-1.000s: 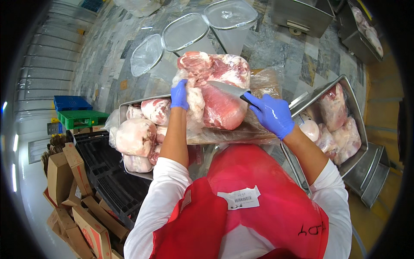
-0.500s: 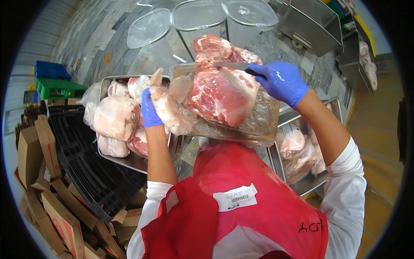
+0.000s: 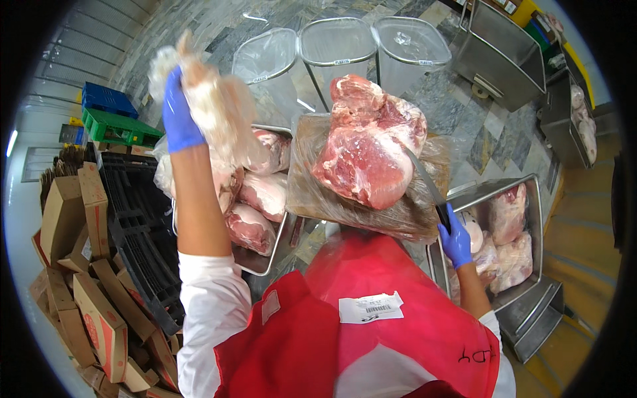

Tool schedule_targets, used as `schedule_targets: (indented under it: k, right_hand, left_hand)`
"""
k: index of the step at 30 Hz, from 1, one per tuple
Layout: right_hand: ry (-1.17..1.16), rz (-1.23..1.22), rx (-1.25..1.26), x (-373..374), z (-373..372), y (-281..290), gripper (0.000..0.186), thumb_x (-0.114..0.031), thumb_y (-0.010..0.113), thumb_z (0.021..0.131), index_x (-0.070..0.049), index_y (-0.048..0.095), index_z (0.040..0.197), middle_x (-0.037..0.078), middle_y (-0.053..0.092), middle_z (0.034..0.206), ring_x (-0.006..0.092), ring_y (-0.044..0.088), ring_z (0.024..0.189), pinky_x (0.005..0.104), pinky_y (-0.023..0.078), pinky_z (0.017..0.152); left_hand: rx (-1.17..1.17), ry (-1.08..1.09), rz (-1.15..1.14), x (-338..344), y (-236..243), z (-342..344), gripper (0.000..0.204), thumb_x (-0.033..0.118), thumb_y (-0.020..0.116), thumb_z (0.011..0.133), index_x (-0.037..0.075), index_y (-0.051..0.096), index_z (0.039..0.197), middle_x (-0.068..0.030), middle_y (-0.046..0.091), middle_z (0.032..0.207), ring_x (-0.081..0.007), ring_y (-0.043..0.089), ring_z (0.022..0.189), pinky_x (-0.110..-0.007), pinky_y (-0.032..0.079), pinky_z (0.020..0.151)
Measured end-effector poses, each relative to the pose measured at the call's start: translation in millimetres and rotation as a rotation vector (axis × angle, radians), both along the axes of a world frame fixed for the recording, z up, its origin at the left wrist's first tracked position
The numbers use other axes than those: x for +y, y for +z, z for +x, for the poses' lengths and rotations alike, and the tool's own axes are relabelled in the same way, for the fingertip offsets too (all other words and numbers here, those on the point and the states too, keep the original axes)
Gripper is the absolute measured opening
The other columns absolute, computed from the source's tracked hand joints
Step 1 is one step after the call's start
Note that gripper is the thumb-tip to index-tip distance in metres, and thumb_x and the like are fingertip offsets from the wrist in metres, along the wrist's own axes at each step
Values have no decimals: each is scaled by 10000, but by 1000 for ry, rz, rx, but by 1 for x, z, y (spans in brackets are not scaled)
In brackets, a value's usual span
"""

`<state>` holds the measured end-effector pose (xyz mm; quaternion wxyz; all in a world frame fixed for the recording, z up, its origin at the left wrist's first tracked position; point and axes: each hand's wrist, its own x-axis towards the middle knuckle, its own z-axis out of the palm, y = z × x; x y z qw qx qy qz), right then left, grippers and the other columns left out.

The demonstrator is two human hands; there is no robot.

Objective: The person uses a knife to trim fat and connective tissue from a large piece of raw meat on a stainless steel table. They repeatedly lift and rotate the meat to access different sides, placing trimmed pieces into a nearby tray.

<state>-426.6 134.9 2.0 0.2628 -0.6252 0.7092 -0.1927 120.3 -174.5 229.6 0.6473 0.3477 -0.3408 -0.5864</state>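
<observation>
A large piece of raw red meat [image 3: 366, 162] lies on a plastic-wrapped cutting board [image 3: 302, 152] in front of me. My right hand [image 3: 455, 239], in a blue glove, is closed round the black handle of a knife [image 3: 426, 178]. The blade points up and away along the meat's right side. Raised at the far left, my blue-gloved left hand [image 3: 180, 114] grips a pale piece of skin and fat [image 3: 222, 109]. Motion blurs that piece, and I cannot tell whether clear plastic is part of it. Below it stands a metal tub [image 3: 282, 235] with several meat cuts.
Three clear-lined bins [image 3: 340, 41] stand beyond the board. At right, another metal tub [image 3: 534, 199] holds bagged meat; a steel cart [image 3: 497, 63] is farther off. On the left are a black pallet [image 3: 142, 232], a green pallet [image 3: 119, 127] and flattened cardboard boxes [image 3: 99, 312].
My left hand has carried the pale piece up and left, off the board's edge. My right hand has drawn the knife down and right from the meat's top. The view has shifted.
</observation>
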Motion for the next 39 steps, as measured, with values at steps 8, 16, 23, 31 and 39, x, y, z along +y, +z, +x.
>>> schedule_targets:
  k: [8,16,23,31,39]
  right_hand:
    - [-257,57,-80,90,-8,-36,420,-196,636,958,-33,580,1340,253,667,1201,403,649,1114,441,507,943]
    - [-320,84,-130,103,-12,-17,398,-175,651,954,-16,591,1314,238,677,1189,389,669,1085,430,524,918]
    - [-368,66,-181,88,-18,-9,431,-175,687,925,-40,591,1323,240,677,1173,405,661,1068,449,523,905]
    - [-318,-25,-199,44,-28,-54,501,-203,647,952,-66,513,1415,258,630,1247,419,617,1137,464,496,954]
    - [-180,-12,-134,13,-41,-113,570,-213,652,919,-79,476,1445,250,631,1170,425,590,1065,505,469,934]
  left_hand:
    - [-63,67,-524,-208,95,-54,318,286,588,987,81,640,1225,-30,647,1078,-129,634,920,-304,556,779]
    - [-1244,-301,-65,-329,-32,-153,500,451,740,891,91,651,1226,-49,671,1099,-186,627,918,-372,524,791]
    - [-1151,-526,403,-266,-165,-185,718,529,636,933,103,473,1488,-168,493,1494,-333,519,1289,-458,458,1016]
    - [-1551,-778,60,-142,-188,-218,746,670,634,881,-21,718,1150,-178,742,1057,-285,705,978,-364,519,894]
    - [-2180,-361,-555,38,-207,-252,863,606,631,881,106,376,1537,-238,359,1559,-436,362,1422,-612,273,1124]
